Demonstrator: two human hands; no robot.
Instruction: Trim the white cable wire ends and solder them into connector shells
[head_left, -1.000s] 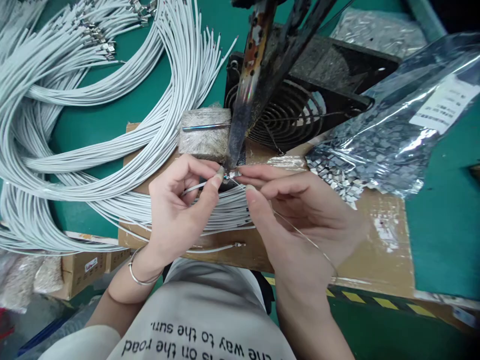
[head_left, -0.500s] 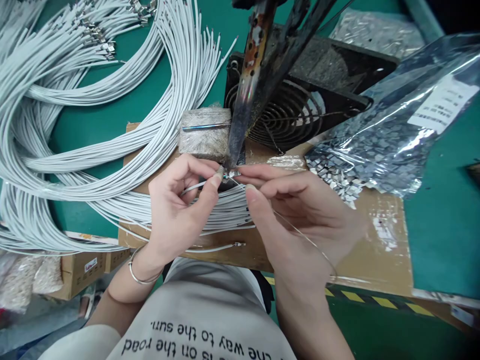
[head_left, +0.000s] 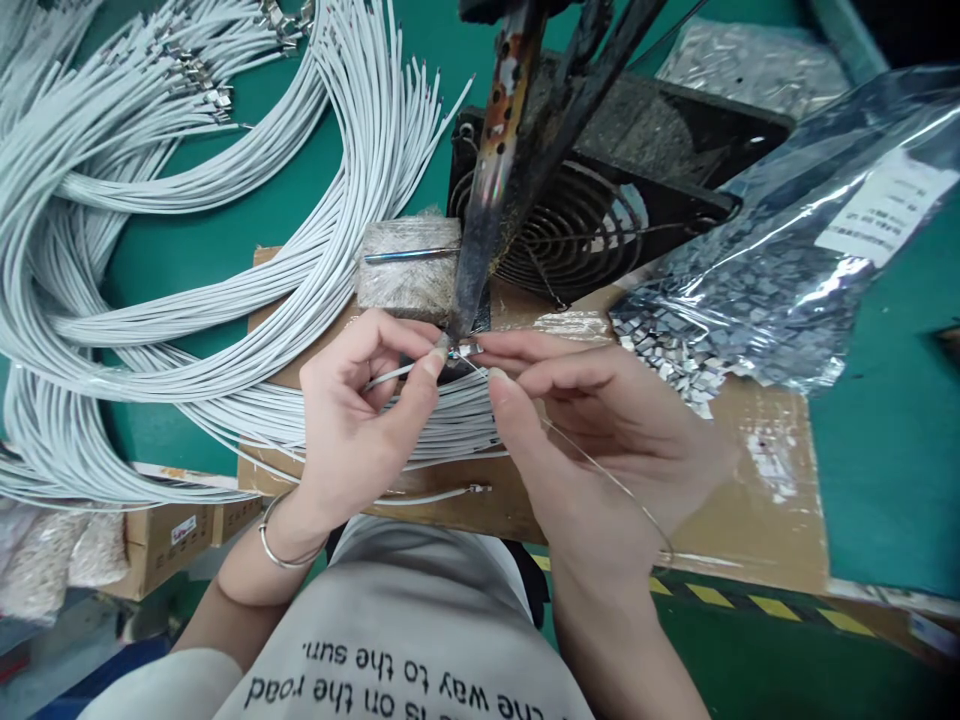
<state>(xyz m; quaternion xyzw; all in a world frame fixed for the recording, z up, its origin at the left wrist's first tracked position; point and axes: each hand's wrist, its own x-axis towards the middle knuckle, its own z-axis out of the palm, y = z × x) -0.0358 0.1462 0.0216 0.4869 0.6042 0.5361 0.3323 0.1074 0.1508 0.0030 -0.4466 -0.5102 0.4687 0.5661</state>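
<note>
My left hand point(head_left: 364, 425) pinches a white wire point(head_left: 391, 376) between thumb and fingertips, close to the wire's end. At that end sits a small metal terminal point(head_left: 470, 350), just under the dark tip of a mounted soldering iron point(head_left: 491, 180). My right hand point(head_left: 600, 430) is closed around a thin solder wire point(head_left: 607, 472), which trails back across the palm. The right fingertips are beside the terminal; whether they touch it I cannot tell. Below, a bundle of white wires point(head_left: 450, 420) lies on brown cardboard, partly hidden by my hands.
A wrapped block point(head_left: 411, 285) with a metal rod on it stands left of the iron. Behind is a black fan point(head_left: 570, 235). Metal terminals spill from a plastic bag point(head_left: 787, 270) at right. Large coils of white wire point(head_left: 225, 330) cover the left. One terminated wire point(head_left: 439, 497) lies near the front edge.
Both hands stay almost in place under the iron tip, the left having shifted very slightly right. The metal terminal shows a little more clearly between the fingertips.
</note>
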